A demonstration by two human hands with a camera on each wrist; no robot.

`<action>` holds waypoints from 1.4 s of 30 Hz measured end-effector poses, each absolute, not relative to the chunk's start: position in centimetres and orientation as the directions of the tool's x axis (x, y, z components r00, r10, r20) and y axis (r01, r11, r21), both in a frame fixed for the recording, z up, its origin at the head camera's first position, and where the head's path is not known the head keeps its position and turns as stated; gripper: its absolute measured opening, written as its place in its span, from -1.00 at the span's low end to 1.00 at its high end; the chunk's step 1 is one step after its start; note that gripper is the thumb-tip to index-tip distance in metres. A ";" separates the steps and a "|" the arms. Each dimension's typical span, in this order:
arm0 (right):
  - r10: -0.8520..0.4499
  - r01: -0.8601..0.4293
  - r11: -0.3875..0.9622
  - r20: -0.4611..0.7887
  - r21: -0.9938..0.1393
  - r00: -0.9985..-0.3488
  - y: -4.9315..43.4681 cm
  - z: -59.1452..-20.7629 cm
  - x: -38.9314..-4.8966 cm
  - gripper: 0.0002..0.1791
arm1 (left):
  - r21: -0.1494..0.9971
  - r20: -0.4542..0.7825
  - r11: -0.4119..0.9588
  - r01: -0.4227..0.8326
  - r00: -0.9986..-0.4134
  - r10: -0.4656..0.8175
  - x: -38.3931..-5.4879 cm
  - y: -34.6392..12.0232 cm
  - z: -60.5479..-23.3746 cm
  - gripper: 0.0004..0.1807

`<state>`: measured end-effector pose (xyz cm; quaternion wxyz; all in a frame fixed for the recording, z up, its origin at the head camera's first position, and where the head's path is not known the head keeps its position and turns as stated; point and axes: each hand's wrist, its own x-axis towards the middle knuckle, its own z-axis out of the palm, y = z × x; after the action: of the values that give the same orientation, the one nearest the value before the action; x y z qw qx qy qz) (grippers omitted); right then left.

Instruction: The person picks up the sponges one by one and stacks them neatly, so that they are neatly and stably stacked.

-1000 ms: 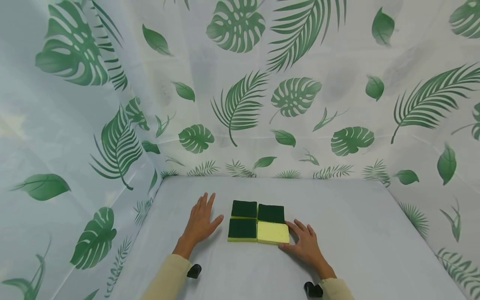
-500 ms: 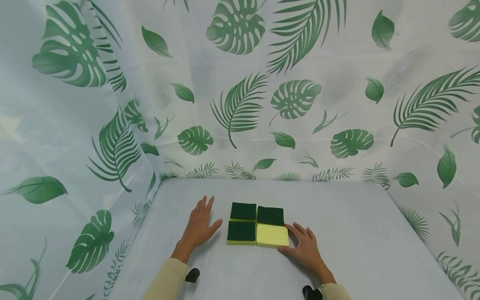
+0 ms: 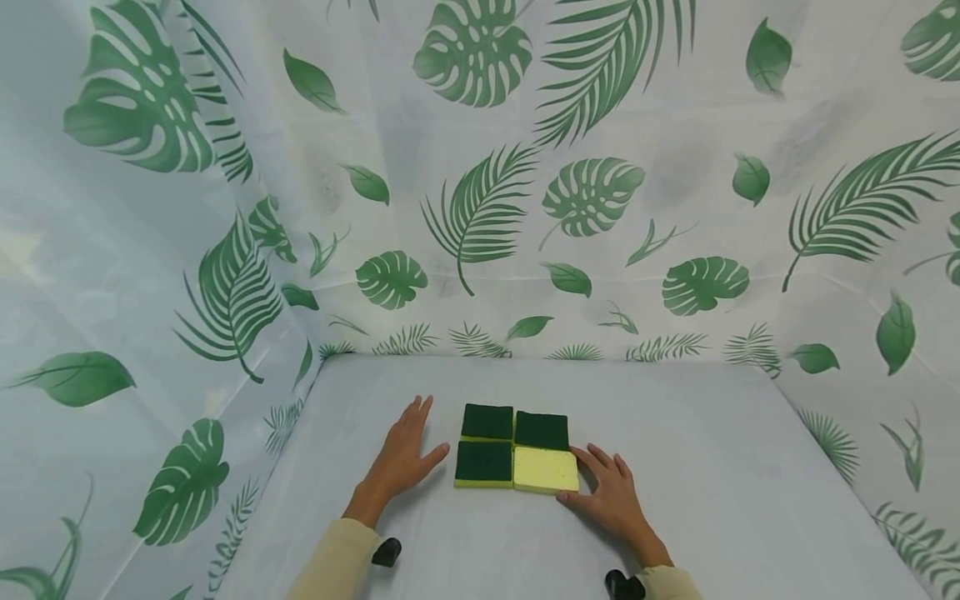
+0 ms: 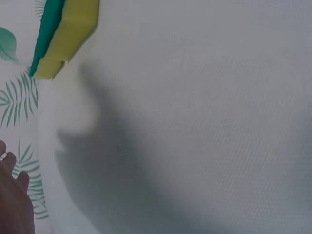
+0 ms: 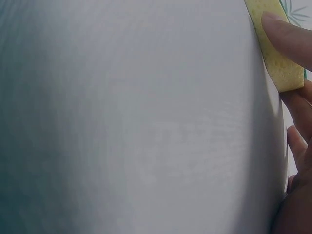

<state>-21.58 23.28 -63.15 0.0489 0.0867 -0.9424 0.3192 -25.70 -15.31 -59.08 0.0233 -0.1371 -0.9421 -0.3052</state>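
Several scouring sponges lie side by side in a two-by-two block on the table. Three show their dark green scrub face: the far left sponge (image 3: 487,422), the far right sponge (image 3: 542,431) and the near left sponge (image 3: 483,463). At near right, the yellow sponge (image 3: 546,470) has its foam side up. My right hand (image 3: 609,495) pinches its right end, thumb on the near edge and a finger at the far corner. My left hand (image 3: 402,454) is left of the block with fingers extended, touching no sponge. In the left wrist view, sponge edges (image 4: 73,31) show at the top left.
The pale table (image 3: 712,467) reaches back to a leaf-printed cloth wall (image 3: 480,317). A similar leaf-printed wall (image 3: 150,292) borders the left side. Black wrist devices (image 3: 386,552) sit by both sleeves.
My left hand has turned slightly and its fingers have come a little closer together. The sponges and my right hand look unchanged; the head view shifted slightly.
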 end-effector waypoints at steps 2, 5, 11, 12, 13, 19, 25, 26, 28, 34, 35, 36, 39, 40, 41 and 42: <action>-0.134 -0.198 0.781 0.152 -0.592 -0.979 23.3 -63.0 -21.5 -0.03 | 0.584 0.122 0.765 0.273 -0.961 0.249 -25.6 -15.2 -59.2 -0.01; -0.136 -0.199 0.782 0.149 -0.590 -0.979 23.3 -62.9 -21.5 -0.03 | 0.587 0.106 0.763 0.270 -0.960 0.258 -25.4 -15.0 -59.4 -0.01; -0.140 -0.205 0.779 0.153 -0.592 -0.978 23.3 -62.7 -21.4 -0.03 | 0.605 0.060 0.759 0.243 -0.964 0.261 -25.1 -14.7 -59.7 0.00; -0.141 -0.206 0.780 0.155 -0.591 -0.978 23.3 -62.7 -21.5 -0.03 | 0.608 0.058 0.756 0.242 -0.963 0.262 -25.1 -14.6 -59.8 0.01; -0.140 -0.207 0.781 0.157 -0.590 -0.978 23.3 -62.8 -21.5 -0.03 | 0.613 0.054 0.752 0.241 -0.963 0.264 -25.0 -14.6 -59.9 0.01; -0.143 -0.207 0.784 0.155 -0.586 -0.978 23.2 -62.9 -21.6 -0.02 | 0.650 0.053 0.718 0.249 -0.957 0.284 -24.6 -14.3 -60.4 0.05; -0.134 -0.194 0.784 0.144 -0.590 -0.980 23.2 -63.0 -21.6 -0.01 | 0.656 0.053 0.711 0.253 -0.955 0.291 -24.4 -14.0 -61.0 0.08; -0.134 -0.194 0.784 0.144 -0.590 -0.980 23.1 -63.0 -21.6 -0.02 | 0.656 0.052 0.711 0.252 -0.955 0.291 -24.4 -13.9 -61.1 0.09; -0.136 -0.195 0.784 0.144 -0.590 -0.980 23.1 -62.9 -21.6 -0.01 | 0.657 0.049 0.711 0.251 -0.955 0.292 -24.3 -13.8 -61.1 0.10; -0.142 -0.202 0.777 0.146 -0.596 -0.979 23.1 -62.9 -21.6 -0.02 | 0.667 0.033 0.703 0.248 -0.952 0.304 -24.0 -13.6 -61.1 0.14; -0.141 -0.201 0.775 0.147 -0.599 -0.979 23.1 -62.9 -21.6 -0.02 | 0.665 0.034 0.703 0.252 -0.951 0.308 -24.0 -13.6 -61.1 0.14; -0.141 -0.201 0.773 0.147 -0.602 -0.979 23.1 -62.9 -21.6 -0.02 | 0.664 0.033 0.703 0.255 -0.949 0.314 -23.9 -13.6 -61.1 0.15; -0.139 -0.199 0.764 0.146 -0.613 -0.980 23.2 -62.9 -21.5 -0.03 | 0.667 0.031 0.695 0.267 -0.943 0.332 -23.9 -13.6 -61.2 0.16; -0.138 -0.198 0.763 0.143 -0.616 -0.980 23.2 -62.8 -21.4 -0.03 | 0.668 0.028 0.693 0.270 -0.941 0.339 -23.9 -13.6 -61.2 0.16; -0.139 -0.196 0.762 0.140 -0.617 -0.980 23.2 -62.8 -21.4 -0.03 | 0.670 0.024 0.691 0.270 -0.939 0.344 -23.9 -13.6 -61.3 0.17; -0.138 -0.192 0.763 0.134 -0.617 -0.981 23.2 -62.8 -21.4 -0.03 | 0.674 0.016 0.689 0.267 -0.938 0.348 -23.9 -13.6 -61.4 0.17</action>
<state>-21.37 23.20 -62.79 0.0402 0.0878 -0.9381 0.3327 -23.91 -13.56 -61.38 -0.0564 -0.1675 -0.9172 -0.3570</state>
